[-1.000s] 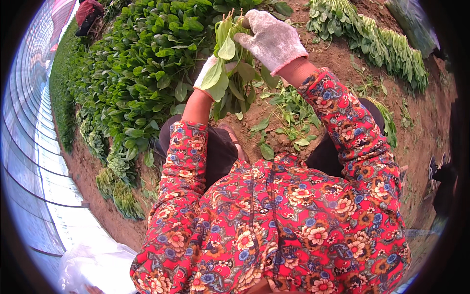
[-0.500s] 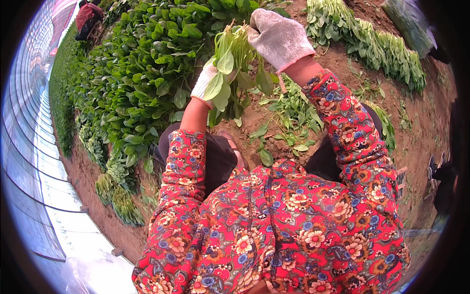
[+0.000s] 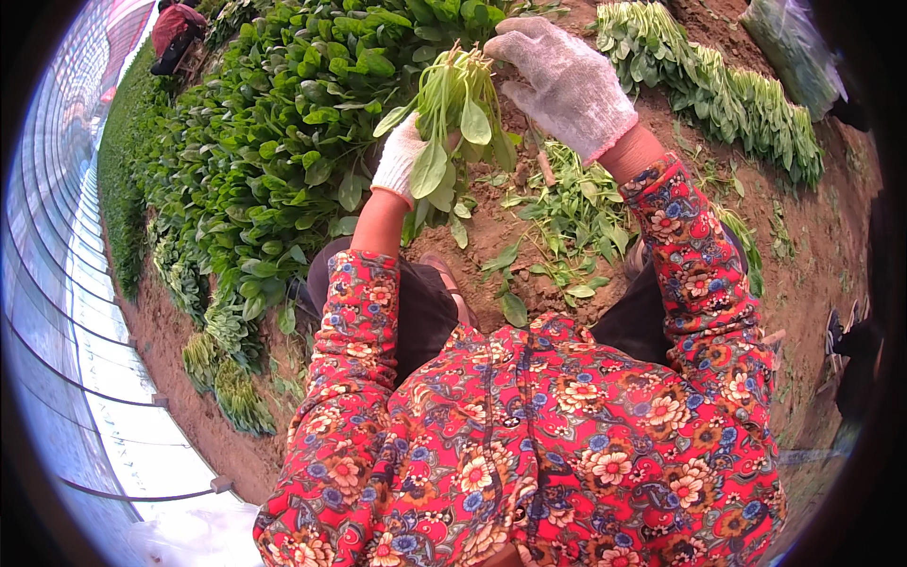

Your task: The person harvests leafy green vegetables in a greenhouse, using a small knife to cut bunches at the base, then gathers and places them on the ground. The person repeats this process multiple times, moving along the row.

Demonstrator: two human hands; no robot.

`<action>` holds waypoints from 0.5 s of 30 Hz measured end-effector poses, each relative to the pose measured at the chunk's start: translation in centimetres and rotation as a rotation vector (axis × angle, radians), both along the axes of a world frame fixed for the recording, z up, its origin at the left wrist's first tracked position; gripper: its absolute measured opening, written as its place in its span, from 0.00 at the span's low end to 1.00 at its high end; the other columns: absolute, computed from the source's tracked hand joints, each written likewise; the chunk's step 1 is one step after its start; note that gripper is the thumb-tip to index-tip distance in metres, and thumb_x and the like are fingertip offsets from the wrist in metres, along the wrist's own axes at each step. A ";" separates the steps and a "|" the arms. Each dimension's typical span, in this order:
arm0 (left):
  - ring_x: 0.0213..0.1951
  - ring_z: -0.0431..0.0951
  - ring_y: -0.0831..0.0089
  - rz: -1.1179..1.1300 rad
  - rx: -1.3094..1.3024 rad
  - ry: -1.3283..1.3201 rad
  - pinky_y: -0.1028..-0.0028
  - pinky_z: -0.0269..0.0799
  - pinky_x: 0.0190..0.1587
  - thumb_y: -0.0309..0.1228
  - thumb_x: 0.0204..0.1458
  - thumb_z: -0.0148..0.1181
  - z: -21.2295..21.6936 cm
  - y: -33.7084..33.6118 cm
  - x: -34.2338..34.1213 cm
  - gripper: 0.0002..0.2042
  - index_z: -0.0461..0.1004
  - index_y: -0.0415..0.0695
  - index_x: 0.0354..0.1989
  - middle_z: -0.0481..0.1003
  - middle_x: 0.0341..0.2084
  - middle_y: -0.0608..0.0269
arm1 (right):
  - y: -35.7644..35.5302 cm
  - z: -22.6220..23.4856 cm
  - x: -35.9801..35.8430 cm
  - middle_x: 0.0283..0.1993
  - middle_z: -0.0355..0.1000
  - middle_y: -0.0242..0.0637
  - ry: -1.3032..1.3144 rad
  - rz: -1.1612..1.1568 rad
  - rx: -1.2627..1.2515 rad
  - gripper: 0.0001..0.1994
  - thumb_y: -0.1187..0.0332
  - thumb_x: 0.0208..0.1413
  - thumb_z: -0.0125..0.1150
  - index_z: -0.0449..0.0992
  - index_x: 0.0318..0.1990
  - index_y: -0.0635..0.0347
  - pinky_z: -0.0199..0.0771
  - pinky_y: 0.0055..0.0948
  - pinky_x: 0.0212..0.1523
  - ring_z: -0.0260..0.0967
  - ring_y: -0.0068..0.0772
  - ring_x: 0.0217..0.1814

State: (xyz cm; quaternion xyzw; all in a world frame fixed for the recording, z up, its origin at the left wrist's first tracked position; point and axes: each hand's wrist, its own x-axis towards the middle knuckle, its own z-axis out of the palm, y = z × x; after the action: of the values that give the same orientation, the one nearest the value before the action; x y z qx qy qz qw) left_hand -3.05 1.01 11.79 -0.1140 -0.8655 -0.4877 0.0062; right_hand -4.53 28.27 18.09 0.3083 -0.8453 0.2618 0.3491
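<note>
My left hand (image 3: 403, 159), in a white knit glove, is closed around a bunch of leafy greens (image 3: 457, 109) that looks like spinach. The pale stem ends point up and the leaves droop over my fingers, hiding part of them. Just right of the stems is my right hand (image 3: 567, 83), in a greyish-white glove. Its thumb and fingers are apart with nothing between them. Below it, loose leaves and plants (image 3: 576, 222) lie scattered on the brown soil.
Dense growing greens (image 3: 255, 142) fill the left. Cut bunches lie in a row (image 3: 709, 90) at the far right, beside a filled clear plastic bag (image 3: 794, 52). More cut bunches (image 3: 231, 369) lie at lower left. A person in red (image 3: 177, 33) is at far left.
My right hand has let go of the stem ends and opened, shifting slightly right and down. My left hand still holds the bunch in nearly the same place.
</note>
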 end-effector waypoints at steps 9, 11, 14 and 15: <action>0.43 0.79 0.76 -0.020 0.430 -0.264 0.74 0.74 0.48 0.31 0.53 0.70 -2.2 0.3 -1.3 0.20 0.76 0.42 0.54 0.81 0.45 0.63 | -2.4 -1.0 -0.3 0.56 0.72 0.34 0.144 0.005 -0.045 0.13 0.61 0.51 0.69 0.79 0.44 0.49 0.73 0.42 0.53 0.71 0.42 0.55; 0.43 0.79 0.77 -0.027 0.292 -0.193 0.74 0.75 0.47 0.30 0.53 0.71 -1.3 0.8 -0.1 0.19 0.76 0.42 0.53 0.81 0.45 0.64 | -2.7 -1.4 -0.6 0.56 0.73 0.33 0.135 0.016 -0.066 0.12 0.64 0.50 0.68 0.79 0.43 0.49 0.74 0.41 0.52 0.72 0.41 0.55; 0.42 0.79 0.77 -0.010 0.155 -0.146 0.75 0.75 0.47 0.27 0.52 0.71 0.7 1.5 0.9 0.18 0.76 0.41 0.52 0.81 0.43 0.64 | -2.4 -1.2 -0.6 0.55 0.74 0.33 0.096 0.040 -0.146 0.11 0.71 0.50 0.68 0.77 0.41 0.50 0.75 0.39 0.53 0.73 0.41 0.56; 0.42 0.79 0.76 0.036 0.154 -0.206 0.74 0.75 0.47 0.27 0.52 0.70 1.2 1.6 1.0 0.18 0.76 0.40 0.52 0.81 0.43 0.64 | -2.0 -0.7 -0.5 0.55 0.74 0.34 0.087 0.041 -0.179 0.09 0.71 0.52 0.67 0.76 0.41 0.51 0.76 0.38 0.52 0.74 0.41 0.55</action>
State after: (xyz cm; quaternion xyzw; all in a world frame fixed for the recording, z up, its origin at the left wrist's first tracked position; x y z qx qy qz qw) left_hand -2.04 2.66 13.04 -0.0472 -0.8235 -0.5616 -0.0652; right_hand -5.03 26.23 17.37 0.3041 -0.7960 0.3298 0.4065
